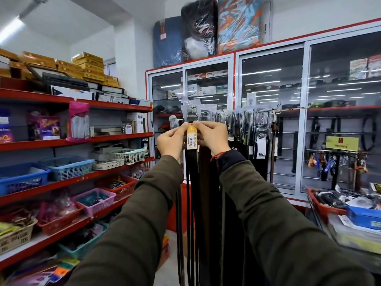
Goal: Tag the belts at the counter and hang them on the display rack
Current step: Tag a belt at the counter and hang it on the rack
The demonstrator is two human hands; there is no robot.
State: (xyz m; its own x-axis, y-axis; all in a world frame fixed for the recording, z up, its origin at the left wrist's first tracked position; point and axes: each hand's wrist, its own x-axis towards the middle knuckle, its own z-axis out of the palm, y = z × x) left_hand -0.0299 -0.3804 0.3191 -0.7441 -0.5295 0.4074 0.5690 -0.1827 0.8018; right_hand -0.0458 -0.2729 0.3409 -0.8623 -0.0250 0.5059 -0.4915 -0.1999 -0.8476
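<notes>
Yellow tag [191,136] pinched by both hands, hanging belts [245,124] crowding right.

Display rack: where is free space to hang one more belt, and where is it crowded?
The bare end of the hook arm, right of the packed belts, looks free. Where both hands hold the yellow tag, belts hang densely.

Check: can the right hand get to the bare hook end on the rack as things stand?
Probably yes. The bare hook end sticks out up and right of the right hand, with open air between. But that hand is pinching the yellow tag on the black belt, so it must let go first.
</notes>
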